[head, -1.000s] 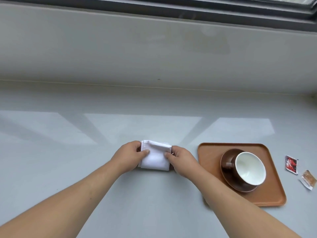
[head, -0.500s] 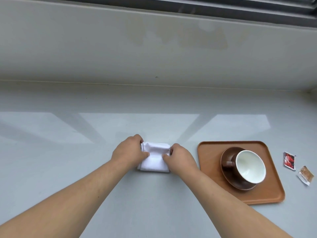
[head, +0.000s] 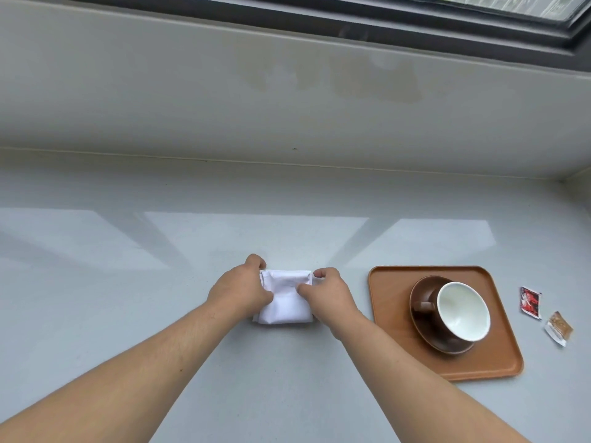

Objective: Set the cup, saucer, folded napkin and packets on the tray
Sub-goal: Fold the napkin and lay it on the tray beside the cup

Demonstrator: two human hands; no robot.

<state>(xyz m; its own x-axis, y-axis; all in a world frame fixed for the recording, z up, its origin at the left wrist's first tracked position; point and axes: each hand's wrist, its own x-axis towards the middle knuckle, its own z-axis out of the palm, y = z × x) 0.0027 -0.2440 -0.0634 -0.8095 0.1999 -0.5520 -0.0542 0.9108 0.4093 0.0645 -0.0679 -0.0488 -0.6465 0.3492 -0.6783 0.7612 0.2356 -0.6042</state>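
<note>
A white napkin [head: 286, 302] lies folded into a small rectangle on the grey counter. My left hand [head: 241, 290] pinches its left edge and my right hand [head: 326, 294] pinches its right edge, thumbs on top. To the right sits an orange-brown tray [head: 390, 302]. A brown saucer [head: 422, 321] rests on the tray, and a brown cup [head: 462, 310] with a white inside stands on the saucer. A red packet [head: 530, 302] and a brown packet [head: 559, 327] lie on the counter right of the tray.
A pale wall [head: 287, 107] rises behind the grey counter [head: 128, 282], with a dark window frame [head: 415, 17] above it. The counter ends at a corner at the far right.
Both hands have stayed on the napkin and pressed its folds tighter; the thumbs have shifted toward the middle. The view has drifted slightly. Tray, cup and packets have not moved.
</note>
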